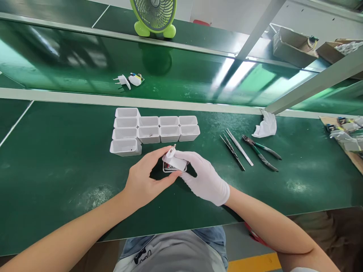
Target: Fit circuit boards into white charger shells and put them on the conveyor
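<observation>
My left hand (146, 177), bare, is closed around the left side of a small white plastic bin (169, 171), thumb in front and fingers behind. Dark and red small parts show inside the bin. Over its opening lies a tilted white plug housing (177, 162) with two metal pins pointing up and away. My right hand (205, 175), in a white glove, has its fingers closed on the housing, with the thumb near the bin's right edge. Just beyond both hands stands a block of similar white bins (124, 148); a few hold tiny dark bits.
Right of the bins lie black tweezers (232, 153), silver tweezers (239, 147) and green-handled pliers (262, 153). A crumpled white glove (266, 124) is near the post. Behind the rail sit a plug cover (123, 81) and a circuit board (136, 79). A green fan (155, 17) stands above.
</observation>
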The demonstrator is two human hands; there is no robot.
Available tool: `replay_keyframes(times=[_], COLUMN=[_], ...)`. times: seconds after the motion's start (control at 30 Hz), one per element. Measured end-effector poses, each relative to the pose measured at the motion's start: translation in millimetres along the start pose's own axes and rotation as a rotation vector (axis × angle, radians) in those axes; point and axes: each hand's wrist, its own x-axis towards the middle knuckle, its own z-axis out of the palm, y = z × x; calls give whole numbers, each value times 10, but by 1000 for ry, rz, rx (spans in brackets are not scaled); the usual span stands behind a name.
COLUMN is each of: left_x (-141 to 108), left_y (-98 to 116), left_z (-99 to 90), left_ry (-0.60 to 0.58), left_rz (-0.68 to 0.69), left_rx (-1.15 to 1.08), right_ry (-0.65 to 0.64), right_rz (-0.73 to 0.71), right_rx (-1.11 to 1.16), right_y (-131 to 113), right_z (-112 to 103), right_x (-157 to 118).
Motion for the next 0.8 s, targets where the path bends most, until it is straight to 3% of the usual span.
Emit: replay_keyframes(times=[0.13, 0.4, 0.67, 0.8], left_x=[-13, -24, -30, -23], left_y=[-5, -1, 12, 43], left_z=[10, -12, -24, -33], left_ry=[-26, -125, -134, -128], left_rz=[-75, -145, -149, -82], left_rx=[-67, -159, -262, -255], right_ry=[38, -20, -18, -3], right_rz=[40, 13, -108, -132], right_rx=[-14, 52, -57, -31], right_y=[7, 16, 46, 58], right_z=[11, -20, 13, 17], right_x=[0, 24, 27, 49])
